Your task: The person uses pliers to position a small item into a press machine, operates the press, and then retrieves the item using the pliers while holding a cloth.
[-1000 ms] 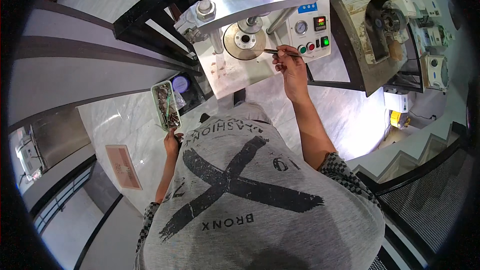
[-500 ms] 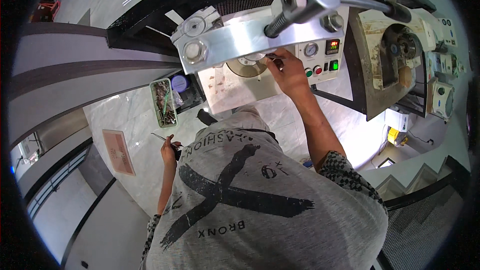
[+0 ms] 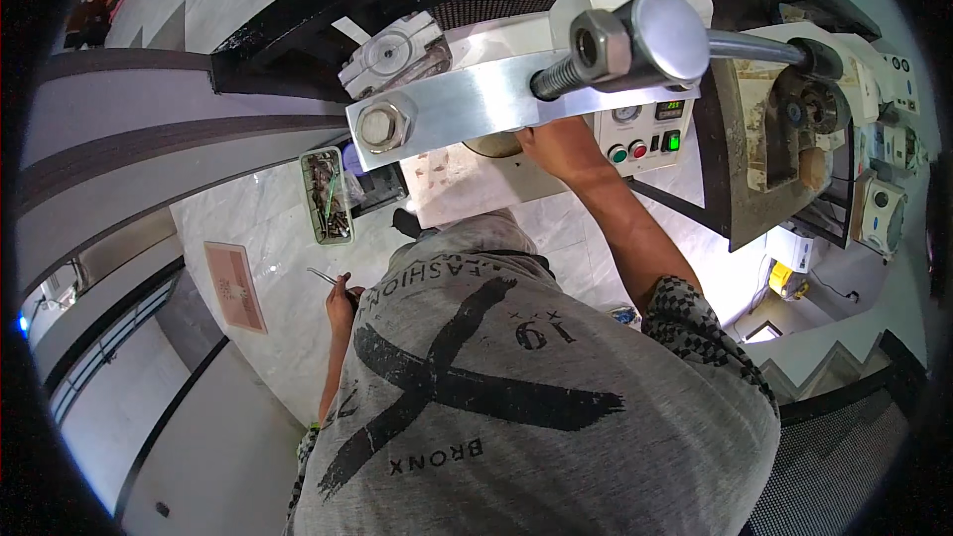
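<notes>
Reaching under the bar (image 3: 467, 104), your right hand (image 3: 559, 151) seems busy at the plate (image 3: 492, 146) below; with fingertips hidden, its grip can't be told. Your left hand (image 3: 341, 302) pinches tweezers (image 3: 320, 275), well apart. The next move probably calls for steering clear of the bar.

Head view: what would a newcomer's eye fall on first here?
Most likely the shiny metal bar across the upper middle, with a thick screw through it. Next, the grey shirt with its black cross, filling the lower middle. Then the hands: the right hand under the bar, fingertips hidden, and the left hand, left of the shirt, holding a thin metal tool.
</notes>
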The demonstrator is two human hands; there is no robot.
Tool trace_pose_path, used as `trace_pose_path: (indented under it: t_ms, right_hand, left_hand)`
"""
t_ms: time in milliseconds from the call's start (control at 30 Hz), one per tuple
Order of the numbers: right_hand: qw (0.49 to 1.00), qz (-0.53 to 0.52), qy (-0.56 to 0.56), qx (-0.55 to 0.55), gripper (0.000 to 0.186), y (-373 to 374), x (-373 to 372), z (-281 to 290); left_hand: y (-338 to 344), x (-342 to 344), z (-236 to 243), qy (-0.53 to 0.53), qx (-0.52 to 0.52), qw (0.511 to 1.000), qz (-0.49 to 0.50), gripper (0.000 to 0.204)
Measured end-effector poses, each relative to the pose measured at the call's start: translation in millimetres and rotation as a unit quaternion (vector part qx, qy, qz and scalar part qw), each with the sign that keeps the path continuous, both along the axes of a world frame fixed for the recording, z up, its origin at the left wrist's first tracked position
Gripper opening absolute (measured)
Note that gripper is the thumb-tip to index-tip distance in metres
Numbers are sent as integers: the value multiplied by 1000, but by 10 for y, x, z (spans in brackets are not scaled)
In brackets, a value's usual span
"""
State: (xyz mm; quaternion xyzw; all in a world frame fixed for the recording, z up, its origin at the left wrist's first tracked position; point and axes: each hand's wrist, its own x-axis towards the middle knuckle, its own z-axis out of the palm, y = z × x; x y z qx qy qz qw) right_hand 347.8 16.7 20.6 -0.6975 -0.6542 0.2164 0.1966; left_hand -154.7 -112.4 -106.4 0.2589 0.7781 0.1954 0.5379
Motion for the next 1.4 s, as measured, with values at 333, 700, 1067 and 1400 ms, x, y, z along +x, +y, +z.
trace_pose_path:
  t_ms: [333, 700, 1067, 1400]
  right_hand:
    - [998, 14, 3, 66, 23, 14, -1, -25]
    - [994, 18, -21, 102, 22, -2, -23, -162]
    - [999, -12, 26, 25, 23, -37, -23, -83]
    - [999, -3, 21, -28, 24, -13, -11, -8]
  left_hand:
    - [173, 82, 27, -8, -3, 1000, 14, 46]
    - [-129, -173, -141, 20, 64, 993, -99, 47]
    - [-144, -29, -76, 56, 9, 993, -104, 51]
    - [-303, -543, -467, 133, 93, 950, -266, 42]
